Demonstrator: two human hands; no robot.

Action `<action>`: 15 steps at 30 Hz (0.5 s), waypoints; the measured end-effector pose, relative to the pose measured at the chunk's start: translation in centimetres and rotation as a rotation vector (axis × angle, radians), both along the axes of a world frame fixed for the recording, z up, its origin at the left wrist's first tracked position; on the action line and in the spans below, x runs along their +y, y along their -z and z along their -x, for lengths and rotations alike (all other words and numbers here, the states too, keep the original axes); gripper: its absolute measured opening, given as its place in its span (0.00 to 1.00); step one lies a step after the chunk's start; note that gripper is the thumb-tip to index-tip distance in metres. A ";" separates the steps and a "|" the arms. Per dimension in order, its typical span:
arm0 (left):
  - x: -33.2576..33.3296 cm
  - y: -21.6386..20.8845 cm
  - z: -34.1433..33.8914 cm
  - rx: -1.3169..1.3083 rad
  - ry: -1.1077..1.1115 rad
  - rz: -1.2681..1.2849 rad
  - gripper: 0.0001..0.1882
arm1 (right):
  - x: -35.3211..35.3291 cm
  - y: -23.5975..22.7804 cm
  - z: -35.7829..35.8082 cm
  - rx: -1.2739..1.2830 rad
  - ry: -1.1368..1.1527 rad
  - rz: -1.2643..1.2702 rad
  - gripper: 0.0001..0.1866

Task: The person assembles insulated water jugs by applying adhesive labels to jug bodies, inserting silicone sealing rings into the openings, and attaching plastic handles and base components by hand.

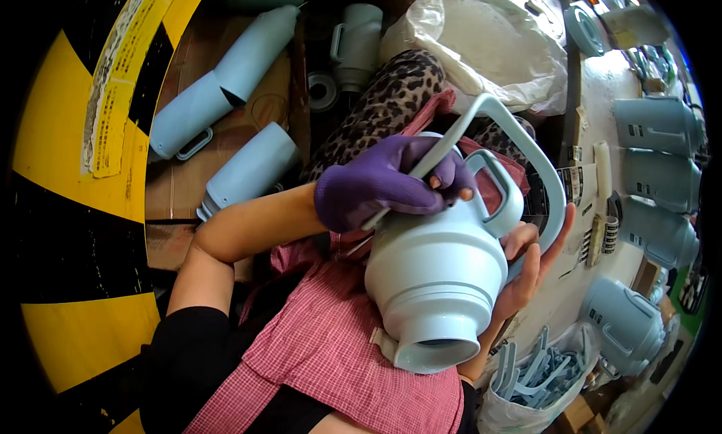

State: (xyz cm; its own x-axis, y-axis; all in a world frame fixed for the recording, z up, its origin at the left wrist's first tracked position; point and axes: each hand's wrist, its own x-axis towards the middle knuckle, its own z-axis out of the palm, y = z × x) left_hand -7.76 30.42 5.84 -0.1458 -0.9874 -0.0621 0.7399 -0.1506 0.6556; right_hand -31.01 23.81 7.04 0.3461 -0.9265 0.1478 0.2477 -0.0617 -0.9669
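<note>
Head view: gripping large loop handle (555, 197) in left hand (391, 177); cannot tell grip of right hand (529, 274), partly behind pale-blue jug (436, 265) over pink apron (331, 340); hemmed by desk (602, 95), handle-filled bag (519, 415), cardboard box (171, 191).

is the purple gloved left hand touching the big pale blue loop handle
Touching. The head view shows the gloved left hand closed over one side of the loop handle, which emerges above and below the grip.

1 head-worn fisheye view looks down from close above.
</note>
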 end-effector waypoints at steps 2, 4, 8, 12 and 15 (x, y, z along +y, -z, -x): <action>0.2 0.0 0.5 0.028 -0.056 -0.020 0.10 | -0.2 -0.1 -0.6 0.034 0.007 -0.021 0.36; 0.2 0.3 0.6 -0.029 -0.118 0.018 0.09 | -0.4 0.0 -0.9 0.043 -0.011 -0.019 0.36; 1.5 -0.2 2.2 -0.046 -0.188 -0.120 0.07 | -0.4 0.5 -0.2 0.018 -0.038 -0.086 0.38; 2.1 0.1 3.7 -0.226 -0.357 0.059 0.14 | 0.4 1.2 0.3 0.032 0.133 -0.031 0.35; 0.3 2.2 1.2 -0.870 -0.637 0.841 0.21 | 0.5 2.1 0.3 -0.163 -0.106 0.230 0.41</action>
State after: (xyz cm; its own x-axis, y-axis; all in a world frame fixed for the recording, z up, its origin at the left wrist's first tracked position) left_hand -8.94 30.69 3.68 0.1218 -0.6529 0.7476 -0.1638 0.7296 0.6640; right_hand -31.30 24.34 4.97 0.3937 -0.8222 0.4112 0.4152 -0.2400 -0.8775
